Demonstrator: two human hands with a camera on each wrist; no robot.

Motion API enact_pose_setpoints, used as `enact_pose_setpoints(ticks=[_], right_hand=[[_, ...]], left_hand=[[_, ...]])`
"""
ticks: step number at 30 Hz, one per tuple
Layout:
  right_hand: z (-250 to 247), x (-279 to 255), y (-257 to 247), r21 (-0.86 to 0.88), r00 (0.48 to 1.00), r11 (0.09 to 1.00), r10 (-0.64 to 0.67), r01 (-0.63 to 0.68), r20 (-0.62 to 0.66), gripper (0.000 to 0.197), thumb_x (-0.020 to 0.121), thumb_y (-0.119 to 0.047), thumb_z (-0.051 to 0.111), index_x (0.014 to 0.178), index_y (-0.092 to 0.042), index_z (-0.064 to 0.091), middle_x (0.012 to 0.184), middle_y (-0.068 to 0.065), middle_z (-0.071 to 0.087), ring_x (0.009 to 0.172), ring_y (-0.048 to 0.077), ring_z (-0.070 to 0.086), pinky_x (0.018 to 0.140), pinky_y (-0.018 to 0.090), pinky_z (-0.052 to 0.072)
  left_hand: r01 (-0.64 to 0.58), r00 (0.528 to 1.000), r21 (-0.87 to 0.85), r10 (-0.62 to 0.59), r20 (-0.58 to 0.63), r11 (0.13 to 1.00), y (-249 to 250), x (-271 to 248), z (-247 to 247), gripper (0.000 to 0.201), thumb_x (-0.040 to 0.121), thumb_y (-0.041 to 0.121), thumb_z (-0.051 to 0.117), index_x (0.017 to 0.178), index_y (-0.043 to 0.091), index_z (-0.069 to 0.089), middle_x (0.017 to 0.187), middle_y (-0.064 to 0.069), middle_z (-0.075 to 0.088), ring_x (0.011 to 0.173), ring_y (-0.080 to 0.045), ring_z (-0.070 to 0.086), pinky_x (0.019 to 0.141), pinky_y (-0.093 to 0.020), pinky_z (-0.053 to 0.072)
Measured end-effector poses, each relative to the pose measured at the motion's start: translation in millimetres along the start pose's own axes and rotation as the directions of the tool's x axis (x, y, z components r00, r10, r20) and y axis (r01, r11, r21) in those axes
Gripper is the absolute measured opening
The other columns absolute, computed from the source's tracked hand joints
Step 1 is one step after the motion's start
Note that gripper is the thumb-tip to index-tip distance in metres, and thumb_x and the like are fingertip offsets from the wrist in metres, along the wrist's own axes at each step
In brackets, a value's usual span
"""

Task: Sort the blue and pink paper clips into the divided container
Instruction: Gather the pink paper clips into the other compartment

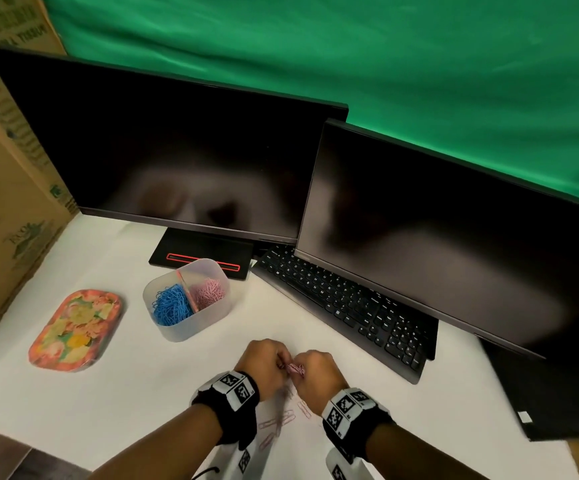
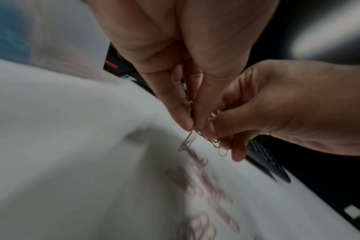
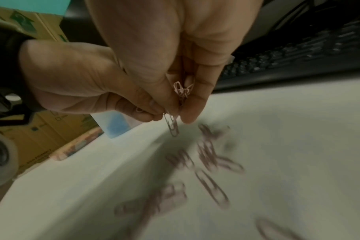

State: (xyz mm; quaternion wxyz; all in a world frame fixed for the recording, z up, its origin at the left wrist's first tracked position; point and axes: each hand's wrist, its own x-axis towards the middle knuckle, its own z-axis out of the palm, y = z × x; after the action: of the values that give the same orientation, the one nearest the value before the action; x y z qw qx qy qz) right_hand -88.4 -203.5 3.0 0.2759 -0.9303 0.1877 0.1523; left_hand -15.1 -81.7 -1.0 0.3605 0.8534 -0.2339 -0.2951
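While pinched together: 2 hands (image 1: 290, 370) (pink clips (image 1: 295, 369)).

translucent frosted plastic divided container (image 1: 191, 325): blue clips left, pink clips right
loose wire paper clips on the table (image 1: 281, 422): pale pink
rounded tray (image 1: 75, 329): orange-pink rim, yellow and green floral print
2 wrist bands (image 1: 236, 389): black with black-and-white square codes
backdrop cloth (image 1: 385, 64): green

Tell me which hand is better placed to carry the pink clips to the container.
Probably left: the left hand is nearer the container, which stands forward-left. Both hands pinch the pink clips, so the right hand would reach across.
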Motion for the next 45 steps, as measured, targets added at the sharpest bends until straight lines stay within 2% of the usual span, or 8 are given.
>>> enact_pose_setpoints(ticks=[6, 16, 25, 31, 34, 37, 41, 45], right_hand=[[-41, 35, -65, 0.028, 0.994, 0.995, -0.094, 0.096, -0.063, 0.015, 0.089, -0.021, 0.060, 0.095, -0.016, 0.072, 0.093, 0.008, 0.070, 0.083, 0.024, 0.064, 0.068, 0.024, 0.046], [-56, 113, -172, 0.023, 0.994, 0.995, -0.097, 0.099, -0.052, 0.015, 0.083, -0.012, 0.063, 0.095, -0.010, 0.073, 0.095, 0.017, 0.070, 0.089, 0.035, 0.068, 0.076, 0.034, 0.057], [-49, 132, -177, 0.107, 1.000, 0.994, -0.021, 0.020, 0.006, 0.015, 0.082, -0.015, 0.069, 0.095, -0.011, 0.073, 0.099, 0.011, 0.070, 0.087, 0.029, 0.067, 0.082, 0.034, 0.058], [-66, 110, -127, 0.206, 0.997, 0.976, -0.068, 0.073, -0.032, 0.027, 0.089, -0.011, 0.053, 0.103, -0.019, 0.074, 0.108, 0.006, 0.072, 0.095, 0.024, 0.067, 0.087, 0.024, 0.052], [-60, 91, -78, 0.053, 1.000, 0.999, -0.012, 0.010, 0.028, 0.035, 0.091, -0.012, 0.046, 0.114, -0.024, 0.070, 0.114, 0.008, 0.070, 0.099, 0.026, 0.067, 0.092, 0.031, 0.053], [-42, 56, -26, -0.206, 0.994, 0.978, 0.058, -0.038, 0.093, 0.050, 0.094, -0.010, 0.039, 0.137, -0.030, 0.051, 0.134, 0.005, 0.059, 0.115, 0.024, 0.059, 0.099, 0.031, 0.049], [-1, 0, 21, -0.291, 0.966, 0.945, -0.074, 0.147, 0.247, 0.060, 0.098, -0.011, 0.034, 0.154, -0.017, 0.013, 0.163, -0.001, 0.002, 0.149, 0.015, 0.006, 0.121, 0.027, 0.010], [26, -38, 32, -0.202, 0.915, 0.921, -0.265, 0.334, 0.303, 0.069, 0.088, -0.001, 0.035, 0.153, -0.009, 0.013, 0.162, 0.006, 0.000, 0.150, 0.023, 0.001, 0.118, 0.039, -0.008]], left_hand=[[-0.017, 0.992, -0.031, 0.013, -0.126, 0.999, 4, 16, -76, 0.017, 0.070, 0.012, 0.080, 0.065, 0.023, 0.068, 0.069, 0.000, 0.073, 0.063, -0.012, 0.066, 0.072, -0.022, 0.055], [0.234, 0.935, 0.062, -0.207, -0.288, 0.970, -6, 48, -185, 0.006, 0.069, 0.019, 0.078, 0.072, 0.019, 0.073, 0.076, 0.001, 0.072, 0.073, -0.014, 0.065, 0.071, -0.016, 0.044], [0.352, 0.917, 0.170, -0.303, -0.259, 0.920, -26, 66, -179, 0.029, 0.079, 0.011, 0.068, 0.106, 0.022, 0.073, 0.109, -0.004, 0.069, 0.098, -0.024, 0.063, 0.085, -0.029, 0.053], [0.272, 0.927, 0.199, -0.201, -0.317, 0.942, -24, 59, -173, 0.007, 0.077, 0.022, 0.067, 0.075, 0.027, 0.071, 0.086, 0.003, 0.071, 0.085, -0.020, 0.067, 0.078, -0.028, 0.056], [0.080, 0.975, 0.278, -0.016, -0.224, 0.957, -18, 45, -153, 0.009, 0.073, 0.017, 0.065, 0.070, 0.025, 0.068, 0.077, 0.011, 0.065, 0.078, -0.011, 0.064, 0.078, -0.025, 0.054], [-0.044, 0.999, 0.348, 0.039, 0.022, 0.936, -11, 21, -115, 0.009, 0.074, 0.022, 0.069, 0.082, 0.025, 0.067, 0.072, 0.013, 0.059, 0.075, -0.009, 0.058, 0.076, -0.022, 0.049], [-0.100, 0.947, 0.492, -0.070, 0.315, 0.865, -18, -7, -54, 0.038, 0.069, 0.047, 0.075, 0.097, 0.025, 0.061, 0.097, 0.003, 0.065, 0.092, -0.018, 0.061, 0.079, -0.028, 0.049], [-0.167, 0.884, 0.592, -0.145, 0.444, 0.789, -23, -27, -9, 0.068, 0.062, 0.057, 0.077, 0.111, 0.017, 0.052, 0.113, -0.005, 0.061, 0.101, -0.026, 0.059, 0.082, -0.034, 0.048]])
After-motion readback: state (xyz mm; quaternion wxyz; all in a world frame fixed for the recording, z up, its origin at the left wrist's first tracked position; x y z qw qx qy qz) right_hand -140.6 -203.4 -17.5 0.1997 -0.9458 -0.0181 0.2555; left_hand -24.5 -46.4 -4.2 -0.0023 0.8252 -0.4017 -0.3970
